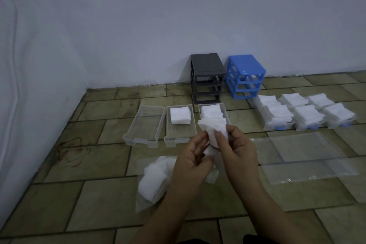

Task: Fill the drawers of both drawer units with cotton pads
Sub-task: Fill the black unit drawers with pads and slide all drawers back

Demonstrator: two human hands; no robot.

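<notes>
Cotton pads (213,136) gripped by both hands, drawer (223,111) half hidden

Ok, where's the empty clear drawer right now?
On the floor, the empty drawer lies leftmost of three clear drawers, beside the half-filled drawer, left-front of the grey unit.

1. Three drawers (180,125) lie side by side on the floor (95,164), beyond the left grip (191,161) and right grip (237,151).
2. Two drawer units (227,77) stand behind them.
3. A bag of pads (153,179) lies left of the grips.
</notes>
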